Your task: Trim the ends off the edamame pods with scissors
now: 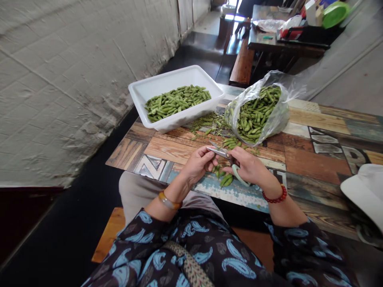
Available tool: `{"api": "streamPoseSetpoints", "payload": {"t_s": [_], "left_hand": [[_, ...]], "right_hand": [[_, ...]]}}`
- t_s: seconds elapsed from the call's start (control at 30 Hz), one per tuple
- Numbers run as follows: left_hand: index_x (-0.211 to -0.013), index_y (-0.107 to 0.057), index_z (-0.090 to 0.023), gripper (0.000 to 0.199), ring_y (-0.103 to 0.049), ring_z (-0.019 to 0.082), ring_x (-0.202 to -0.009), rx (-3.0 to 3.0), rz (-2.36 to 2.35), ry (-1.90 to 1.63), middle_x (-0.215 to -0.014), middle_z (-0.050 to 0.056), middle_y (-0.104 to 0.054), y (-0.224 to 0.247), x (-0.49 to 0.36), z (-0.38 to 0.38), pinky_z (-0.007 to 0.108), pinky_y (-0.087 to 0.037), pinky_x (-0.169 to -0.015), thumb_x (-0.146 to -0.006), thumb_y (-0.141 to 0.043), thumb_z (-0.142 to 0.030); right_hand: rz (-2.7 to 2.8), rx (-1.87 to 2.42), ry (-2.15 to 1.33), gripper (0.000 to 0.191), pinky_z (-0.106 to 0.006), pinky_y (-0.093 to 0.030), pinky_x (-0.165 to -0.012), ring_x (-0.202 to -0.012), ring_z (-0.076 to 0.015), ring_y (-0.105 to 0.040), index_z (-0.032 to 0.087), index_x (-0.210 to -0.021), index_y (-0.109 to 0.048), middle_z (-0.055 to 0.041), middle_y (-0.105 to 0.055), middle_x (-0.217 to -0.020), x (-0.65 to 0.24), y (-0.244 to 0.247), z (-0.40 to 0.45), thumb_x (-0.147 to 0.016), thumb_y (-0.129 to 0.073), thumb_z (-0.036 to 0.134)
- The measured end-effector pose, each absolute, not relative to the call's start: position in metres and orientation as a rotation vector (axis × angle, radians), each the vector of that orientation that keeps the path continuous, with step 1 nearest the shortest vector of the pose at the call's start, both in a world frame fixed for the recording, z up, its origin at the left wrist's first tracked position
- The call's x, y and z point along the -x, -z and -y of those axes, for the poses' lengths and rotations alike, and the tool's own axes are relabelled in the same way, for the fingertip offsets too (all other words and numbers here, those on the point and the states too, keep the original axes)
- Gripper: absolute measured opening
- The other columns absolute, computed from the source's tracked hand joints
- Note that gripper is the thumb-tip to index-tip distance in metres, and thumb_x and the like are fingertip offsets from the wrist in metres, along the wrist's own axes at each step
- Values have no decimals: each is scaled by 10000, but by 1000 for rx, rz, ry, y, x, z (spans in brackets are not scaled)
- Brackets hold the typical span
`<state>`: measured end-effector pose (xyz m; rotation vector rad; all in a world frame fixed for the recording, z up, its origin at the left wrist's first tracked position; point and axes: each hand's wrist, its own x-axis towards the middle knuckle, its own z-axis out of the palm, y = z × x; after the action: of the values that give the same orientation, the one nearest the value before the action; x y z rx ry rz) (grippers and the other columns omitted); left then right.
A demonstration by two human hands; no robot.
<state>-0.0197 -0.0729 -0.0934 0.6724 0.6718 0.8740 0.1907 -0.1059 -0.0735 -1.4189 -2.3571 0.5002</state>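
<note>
My right hand (pixel 249 166) is closed around scissors (pixel 223 153) with pale green handles. Their blades are slightly apart and point left, right at the fingertips of my left hand (pixel 200 162). The left thumb and fingers are pinched together beside the blades; what they hold is too small or hidden to make out. Several green soybean pods (pixel 227 180) lie on the table just below and between the hands. More loose pods (pixel 231 142) lie just past the scissors, with a scatter of green trimmings (pixel 214 121) behind them.
A white plastic tub (pixel 176 122) holding green pods stands at the back left of the patterned table (pixel 170 147). To its right, a clear plastic bag (pixel 277 125) lies open, full of pods. A white cap (pixel 366 187) rests at the right edge. Behind stand a wooden bench (pixel 241 63) and a cluttered table.
</note>
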Motion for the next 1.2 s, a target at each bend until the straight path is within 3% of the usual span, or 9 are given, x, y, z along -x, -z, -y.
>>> {"api": "streamPoseSetpoints", "payload": {"t_s": [0.13, 0.4, 0.53, 0.77, 0.9, 1.07, 1.2], "left_hand": [[-865, -645, -121, 401, -592, 80, -474, -752, -673, -795, -701, 51, -712, 94, 21, 74, 182, -457, -484, -703, -845, -429], [-850, -650, -147, 377, -466, 49, -469, -788, -738, -884, -581, -28, -564, 93, 19, 77, 147, -287, -431, -710, -833, -445], [-819, -634, -149, 394, -369, 29, -461, -789, -795, -930, -564, -67, -454, 91, 17, 78, 149, -262, -438, -674, -855, -441], [-796, -572, -161, 372, -325, 20, -454, -809, -777, -933, -577, -87, -402, 88, 15, 80, 149, -246, -432, -693, -835, -404], [-817, -539, -172, 358, -342, 22, -428, -779, -770, -937, -558, -98, -415, 87, 16, 78, 147, -235, -416, -689, -819, -355], [-830, -502, -178, 363, -434, 39, -433, -678, -731, -934, -661, -38, -617, 85, 19, 73, 145, -244, -390, -669, -801, -307], [-833, -504, -168, 390, -461, 34, -441, -652, -726, -936, -715, -6, -676, 85, 20, 72, 137, -255, -393, -642, -825, -281]], "right_hand": [[2355, 1414, -487, 212, -324, -453, -664, -764, -199, -548, 216, -1021, -586, -52, -579, -922, -191, 75, 106, -914, -667, 380], [2371, 1395, -497, 247, -306, -413, -642, -714, -179, -525, 216, -885, -538, -27, -561, -854, -192, 73, 106, -939, -633, 437], [2388, 1397, -485, 279, -302, -397, -638, -723, -181, -526, 218, -843, -520, -25, -557, -833, -194, 75, 106, -949, -610, 460], [2389, 1421, -535, 269, -296, -379, -641, -704, -172, -512, 216, -803, -502, -20, -560, -808, -195, 76, 107, -960, -602, 410], [2346, 1442, -489, 259, -301, -394, -661, -722, -183, -526, 212, -806, -520, -30, -575, -801, -197, 79, 104, -957, -609, 402], [2255, 1471, -407, 225, -324, -438, -712, -796, -215, -556, 204, -895, -558, -59, -587, -877, -198, 77, 101, -923, -656, 405], [2293, 1471, -421, 260, -322, -443, -676, -765, -207, -548, 206, -982, -579, -52, -562, -899, -192, 71, 104, -890, -692, 422]]}}
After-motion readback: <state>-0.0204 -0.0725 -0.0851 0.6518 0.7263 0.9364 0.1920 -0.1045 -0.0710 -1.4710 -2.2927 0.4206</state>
